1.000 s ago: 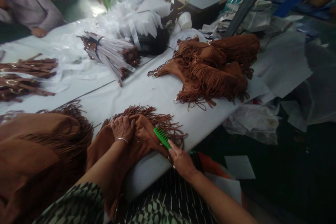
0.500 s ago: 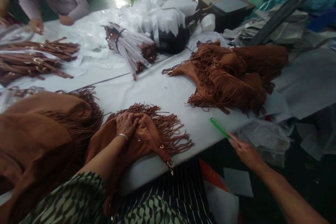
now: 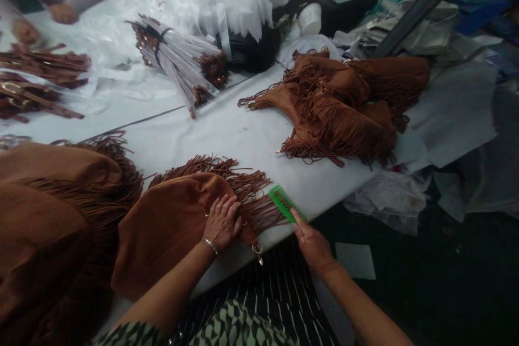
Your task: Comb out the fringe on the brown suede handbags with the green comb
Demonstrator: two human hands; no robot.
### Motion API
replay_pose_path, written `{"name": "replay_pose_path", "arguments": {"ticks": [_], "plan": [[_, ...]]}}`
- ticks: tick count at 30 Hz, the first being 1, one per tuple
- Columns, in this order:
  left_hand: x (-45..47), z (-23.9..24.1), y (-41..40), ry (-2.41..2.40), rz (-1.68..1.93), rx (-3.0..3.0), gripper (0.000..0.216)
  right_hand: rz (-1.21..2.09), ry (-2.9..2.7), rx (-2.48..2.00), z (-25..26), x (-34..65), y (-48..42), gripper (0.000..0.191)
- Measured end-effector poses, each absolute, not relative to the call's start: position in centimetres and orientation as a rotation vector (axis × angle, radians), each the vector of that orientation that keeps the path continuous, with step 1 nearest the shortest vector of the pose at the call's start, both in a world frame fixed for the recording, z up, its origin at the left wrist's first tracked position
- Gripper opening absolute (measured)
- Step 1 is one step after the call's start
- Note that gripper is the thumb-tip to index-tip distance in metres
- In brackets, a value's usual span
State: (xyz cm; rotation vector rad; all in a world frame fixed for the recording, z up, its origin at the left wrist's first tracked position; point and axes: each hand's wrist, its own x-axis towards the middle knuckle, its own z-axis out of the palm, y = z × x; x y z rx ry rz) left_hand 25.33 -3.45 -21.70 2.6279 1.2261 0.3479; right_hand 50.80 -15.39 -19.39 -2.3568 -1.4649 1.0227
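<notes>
A brown suede fringed bag [image 3: 170,221] lies flat at the near edge of the white table [image 3: 227,135]. My left hand [image 3: 222,221] presses flat on the bag, fingers together, just where the fringe [image 3: 243,189] starts. My right hand [image 3: 310,240] grips the handle of a green comb [image 3: 284,203], whose teeth sit at the ends of the fringe strands. A metal ring on the bag's corner hangs over the table edge beside my left hand.
A pile of brown fringed bags [image 3: 344,102] lies to the far right, another heap [image 3: 48,211] at the near left. A wrapped strap bundle [image 3: 178,62], loose brown straps [image 3: 36,81], white paper and another person's hands [image 3: 60,11] fill the far side. Paper scraps litter the floor.
My right hand swung the comb out to the right off the fringe, then brought it back to the fringe ends. My left hand shifted toward the bag's right corner.
</notes>
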Motion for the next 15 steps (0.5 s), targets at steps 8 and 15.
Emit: {"name": "replay_pose_path", "arguments": {"ticks": [8, 15], "plan": [[25.2, -22.1, -3.1, 1.239, 0.388, 2.528, 0.034, 0.937, -1.366, -2.260, -16.6, 55.7, -12.7, 0.053], [25.3, -22.3, -3.1, 1.237, 0.420, 2.525, 0.035, 1.123, -1.692, -2.048, -19.4, 41.7, -5.9, 0.046]]}}
